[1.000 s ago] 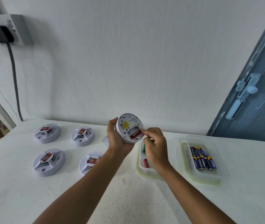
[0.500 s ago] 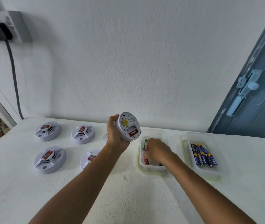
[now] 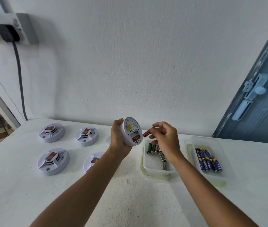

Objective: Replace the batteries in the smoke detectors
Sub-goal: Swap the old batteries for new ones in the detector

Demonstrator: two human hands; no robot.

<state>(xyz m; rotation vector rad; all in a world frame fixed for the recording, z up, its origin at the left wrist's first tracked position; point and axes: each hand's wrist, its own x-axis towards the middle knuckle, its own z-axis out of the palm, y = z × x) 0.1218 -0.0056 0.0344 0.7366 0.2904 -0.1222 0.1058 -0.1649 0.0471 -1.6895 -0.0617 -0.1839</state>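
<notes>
Item one: my left hand [image 3: 119, 136], centre of the frame, fingers wrapped round the rim of a white smoke detector [image 3: 132, 131] held up off the table, its back turned to the right. The open back shows a yellow label and a red piece in the lower part of the compartment.

Item two: my right hand [image 3: 164, 138], just right of the detector, pinching a red battery [image 3: 147, 133] between thumb and fingertips. The battery's free end points at the detector's back, very near it; I cannot tell whether it touches.

Item three: near tray [image 3: 153, 172], clear plastic with a greenish rim, lower centre-right, directly beneath my right hand. Contents: several dark used-looking batteries [image 3: 153, 147], one green-jacketed, lying loose; part of the lot is hidden by my wrist.

Item four: far tray [image 3: 218, 177], same make, further right. Contents: blue-and-yellow batteries [image 3: 207, 159], laid side by side in two short rows.

Item five: four more detectors [image 3: 53, 161] on the white table [image 3: 31, 202], left of centre, face up in two rows; the nearest right one is partly covered by my left forearm.

Item six: a wall socket with a black plug [image 3: 7, 32], upper left of the frame.
</notes>
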